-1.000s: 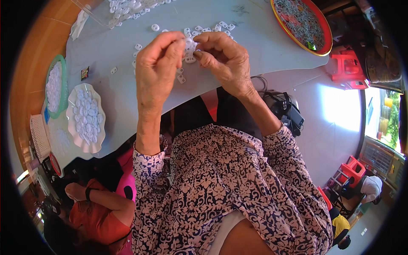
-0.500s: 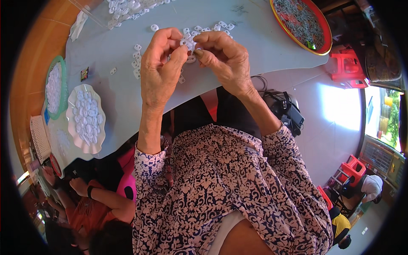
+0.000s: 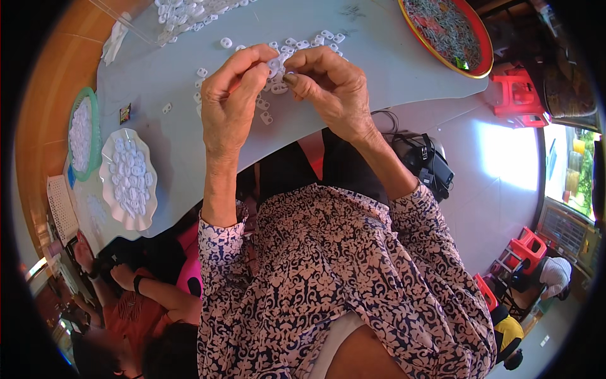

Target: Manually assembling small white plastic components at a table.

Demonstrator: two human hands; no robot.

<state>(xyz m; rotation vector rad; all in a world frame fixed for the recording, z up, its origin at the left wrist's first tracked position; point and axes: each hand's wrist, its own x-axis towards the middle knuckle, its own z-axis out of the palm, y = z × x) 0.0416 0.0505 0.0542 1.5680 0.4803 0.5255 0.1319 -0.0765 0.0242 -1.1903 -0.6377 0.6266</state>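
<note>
Left hand (image 3: 230, 101) and right hand (image 3: 331, 88): fingertips pinched together on one small white plastic piece (image 3: 275, 66), apparently being fitted. Just beyond the fingertips: loose white pieces (image 3: 303, 43) on the grey table (image 3: 379, 69). Farther right: red tray (image 3: 447, 31).

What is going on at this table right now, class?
A person seated at a pale table holds both hands up over it. The left hand and right hand meet at the fingertips, pinching a small white plastic piece between them. More such pieces lie loose on the table. A white scalloped dish and a green-rimmed dish to the left hold more, and a red tray sits at the far right.
</note>
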